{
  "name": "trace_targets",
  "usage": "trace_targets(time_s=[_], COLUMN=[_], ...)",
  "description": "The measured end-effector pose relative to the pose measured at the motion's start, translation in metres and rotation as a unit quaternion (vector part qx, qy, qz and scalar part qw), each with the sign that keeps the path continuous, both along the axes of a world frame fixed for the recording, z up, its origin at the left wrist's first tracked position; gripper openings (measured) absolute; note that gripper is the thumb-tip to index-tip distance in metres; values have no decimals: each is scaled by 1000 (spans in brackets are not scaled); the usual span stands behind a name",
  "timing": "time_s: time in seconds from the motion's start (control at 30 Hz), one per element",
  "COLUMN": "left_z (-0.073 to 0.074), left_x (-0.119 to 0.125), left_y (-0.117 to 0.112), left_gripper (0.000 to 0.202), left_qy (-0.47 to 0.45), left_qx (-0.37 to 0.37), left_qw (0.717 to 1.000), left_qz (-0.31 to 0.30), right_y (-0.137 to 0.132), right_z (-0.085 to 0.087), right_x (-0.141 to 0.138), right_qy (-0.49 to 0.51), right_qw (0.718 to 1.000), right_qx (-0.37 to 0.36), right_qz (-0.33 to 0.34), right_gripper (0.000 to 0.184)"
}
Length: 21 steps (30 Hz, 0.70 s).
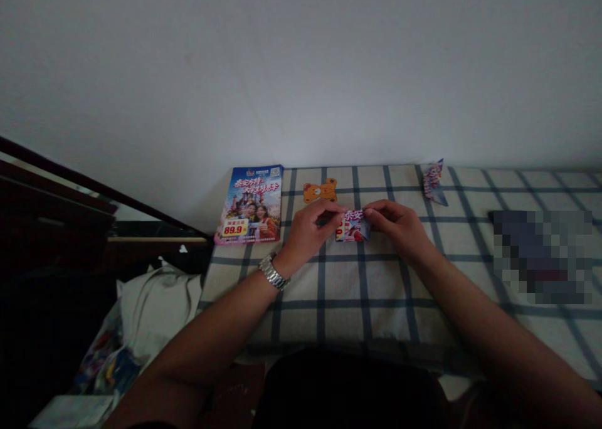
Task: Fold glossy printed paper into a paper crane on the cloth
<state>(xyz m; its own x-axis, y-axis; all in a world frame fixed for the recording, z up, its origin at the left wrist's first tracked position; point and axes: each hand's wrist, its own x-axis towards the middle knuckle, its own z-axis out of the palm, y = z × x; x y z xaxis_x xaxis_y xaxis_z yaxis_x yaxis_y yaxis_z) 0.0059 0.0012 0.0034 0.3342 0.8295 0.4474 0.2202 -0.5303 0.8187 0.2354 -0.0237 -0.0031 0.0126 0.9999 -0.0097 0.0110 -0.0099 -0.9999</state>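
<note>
Folded glossy paper (353, 228), small, squarish, brightly printed, is sitting between left hand (312, 227) and right hand (399, 226), both pinching its upper corners, above cream, blue-checked cloth (341, 285); keeping edges aligned is probably favouring crisp creases.

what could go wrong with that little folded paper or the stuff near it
The small folded paper is pinched near its far edge by the left hand and right hand, so an uneven pull might crease or tear it. The bear-shaped piece lies just beyond the left hand and could get nudged.
</note>
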Motion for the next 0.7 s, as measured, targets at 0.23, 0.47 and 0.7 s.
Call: trace_targets(time_s=[0.23, 0.47, 0.7], left_z=[-2, -2, -1], left_x=[0, 0, 1], left_y=[0, 0, 1], left_gripper=[9, 10, 9], left_qy=[-2, -21, -34], left_qx=[-1, -37, -50], left_qw=[1000, 999, 998], left_qz=[1, -3, -5], right_y=[-1, -2, -3], right_z=[1, 4, 3], right_x=[0, -2, -1], right_qy=[3, 19, 21], right_qw=[1000, 1000, 1000], right_qx=[0, 1, 2], right_qz=[4, 6, 8], right_gripper=[33, 32, 30])
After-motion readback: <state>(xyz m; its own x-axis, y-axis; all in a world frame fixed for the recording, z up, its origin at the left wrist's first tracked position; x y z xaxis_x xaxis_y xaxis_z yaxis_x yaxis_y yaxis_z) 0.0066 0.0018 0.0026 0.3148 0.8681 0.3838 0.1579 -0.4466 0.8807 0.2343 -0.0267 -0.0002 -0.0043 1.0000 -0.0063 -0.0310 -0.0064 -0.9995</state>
